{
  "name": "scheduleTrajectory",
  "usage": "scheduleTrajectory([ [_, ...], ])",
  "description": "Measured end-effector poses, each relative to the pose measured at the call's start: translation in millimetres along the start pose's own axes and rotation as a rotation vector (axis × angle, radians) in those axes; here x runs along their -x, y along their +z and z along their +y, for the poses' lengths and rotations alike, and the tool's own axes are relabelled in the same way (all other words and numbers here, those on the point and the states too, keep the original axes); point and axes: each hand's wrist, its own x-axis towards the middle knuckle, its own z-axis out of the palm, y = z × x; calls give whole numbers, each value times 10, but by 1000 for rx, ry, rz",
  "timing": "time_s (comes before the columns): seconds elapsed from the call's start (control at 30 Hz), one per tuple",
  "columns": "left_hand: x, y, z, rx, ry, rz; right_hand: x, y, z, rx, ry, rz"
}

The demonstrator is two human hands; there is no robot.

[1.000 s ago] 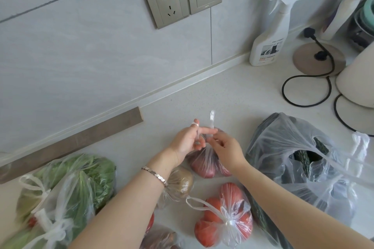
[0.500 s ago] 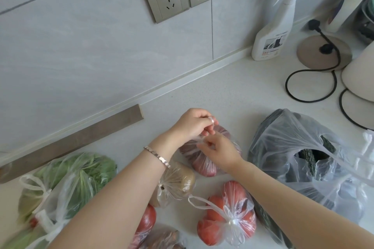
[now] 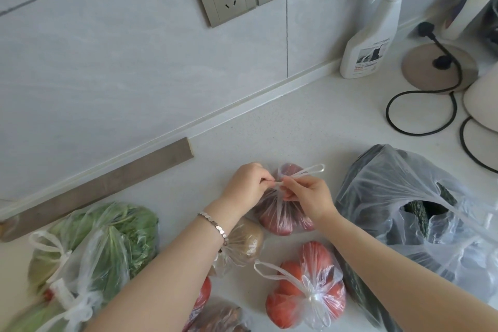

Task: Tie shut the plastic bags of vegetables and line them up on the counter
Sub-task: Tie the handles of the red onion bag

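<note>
Knotting step: left hand (image 3: pixel 249 186) and right hand (image 3: pixel 310 196) each pinch a handle of the red-onion bag (image 3: pixel 283 217) mid-counter (image 3: pixel 296 121), beside the tomato bag (image 3: pixel 310 291); next likely cinch the knot tight

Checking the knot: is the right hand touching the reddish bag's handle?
Touching. The head view shows the right hand pinching the handle above the reddish bag.
</note>
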Motion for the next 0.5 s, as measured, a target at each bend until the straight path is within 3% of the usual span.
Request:
scheduleTrajectory([
  [0.17, 26, 113, -28, 42, -44, 84, 2, 20, 8, -33, 12, 101],
  [0.3, 37, 223, 29, 106, -9, 55, -8, 33, -13, -33, 23, 123],
  [0.5, -7, 309, -26, 242, -167, 72, -4, 26, -43, 56, 6, 194],
])
